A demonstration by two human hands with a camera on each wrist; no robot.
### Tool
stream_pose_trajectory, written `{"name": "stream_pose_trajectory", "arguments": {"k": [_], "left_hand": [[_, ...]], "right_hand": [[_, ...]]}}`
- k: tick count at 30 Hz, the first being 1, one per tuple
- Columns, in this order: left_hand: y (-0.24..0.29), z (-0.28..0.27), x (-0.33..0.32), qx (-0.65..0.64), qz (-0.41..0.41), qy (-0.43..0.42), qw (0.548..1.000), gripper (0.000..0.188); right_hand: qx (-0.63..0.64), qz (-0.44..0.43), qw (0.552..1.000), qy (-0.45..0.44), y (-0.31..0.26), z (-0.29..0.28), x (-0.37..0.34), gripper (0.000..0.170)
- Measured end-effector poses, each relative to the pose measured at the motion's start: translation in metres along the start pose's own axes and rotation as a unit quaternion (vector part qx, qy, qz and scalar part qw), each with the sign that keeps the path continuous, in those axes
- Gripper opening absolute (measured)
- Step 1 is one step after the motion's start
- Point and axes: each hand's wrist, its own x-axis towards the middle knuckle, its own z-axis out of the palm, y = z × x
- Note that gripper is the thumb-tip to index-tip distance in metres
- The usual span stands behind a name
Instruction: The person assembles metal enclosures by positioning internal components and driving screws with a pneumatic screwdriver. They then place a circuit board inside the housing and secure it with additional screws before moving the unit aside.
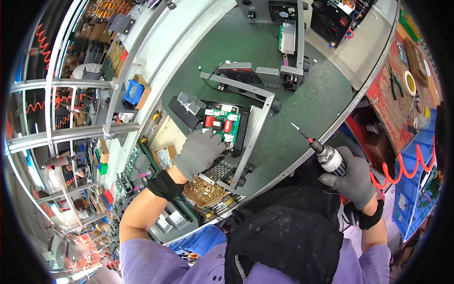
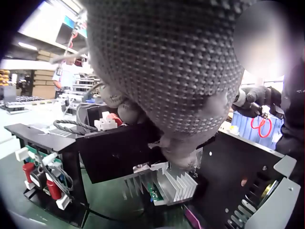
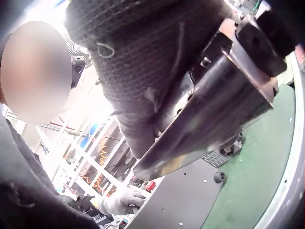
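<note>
My gloved left hand [image 1: 201, 152] grips the near edge of a black panel [image 2: 112, 155], which carries a green circuit board [image 1: 218, 124] with red and white parts. In the left wrist view the thumb lies on one face of this panel and the fingertips on the other. A finned heat sink [image 2: 177, 188] shows just below the thumb. Around the board stands a dark metal case [image 1: 259, 128] on the green mat. Off to the right, my gloved right hand [image 1: 355, 177] holds a power screwdriver [image 1: 328, 158] by its body, its bit pointing towards the mat, apart from the case.
A second open metal case [image 1: 292, 73] stands farther back on the green mat [image 1: 312, 104]. Small brass fasteners fill a cardboard box [image 1: 206, 190] beside the left forearm. To the right, a red-topped bench [image 1: 385, 90] holds pliers [image 1: 395, 83] and a tape roll [image 1: 409, 83]; a red coiled hose [image 1: 406, 165] hangs nearby.
</note>
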Motion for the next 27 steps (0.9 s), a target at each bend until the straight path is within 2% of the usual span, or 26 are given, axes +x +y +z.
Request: {"name": "stream_pose_trajectory", "arguments": {"k": [2,7,8,13,17,19,21,22,23,25,27], "left_hand": [[0.0,0.002,0.004,0.01,0.011,-0.011,1.0,0.013],[0.003,-0.004,0.027,0.06,0.045,-0.03,0.997,0.004],[0.002,-0.004,0.03,0.062,0.048,-0.039,0.996,0.005],[0.001,-0.002,0.04,0.047,0.074,-0.084,0.993,0.01],[0.003,-0.001,0.04,0.033,0.094,-0.07,0.993,0.015],[0.002,0.0,0.039,0.025,0.104,-0.066,0.992,0.021],[0.002,0.002,0.039,0.041,0.108,-0.049,0.992,0.026],[0.003,0.001,0.039,0.03,0.105,-0.067,0.992,0.03],[0.003,0.001,0.039,0.029,0.108,-0.071,0.991,0.03],[0.004,0.001,0.041,0.052,0.116,-0.059,0.99,0.013],[0.003,0.001,0.041,0.055,0.119,-0.057,0.99,0.013]], "right_hand": [[-0.018,0.004,1.0,0.004,0.011,0.002,-0.002,0.061],[0.05,0.034,0.996,-0.069,0.025,0.003,0.009,0.068],[0.033,0.039,0.995,-0.087,0.029,0.005,0.013,0.077],[-0.008,0.027,0.991,-0.131,0.038,0.012,0.028,0.086],[-0.015,0.016,0.989,-0.148,0.042,0.02,0.037,0.072],[-0.047,-0.028,0.991,-0.121,0.049,0.031,0.041,0.066],[-0.035,-0.026,0.99,-0.133,0.046,0.032,0.047,0.06],[-0.051,-0.017,0.987,-0.152,0.044,0.033,0.051,0.058],[-0.067,-0.01,0.983,-0.171,0.044,0.033,0.053,0.056],[-0.066,-0.031,0.985,-0.159,0.05,0.038,0.055,0.056],[-0.076,-0.031,0.982,-0.171,0.047,0.039,0.059,0.057]]}}
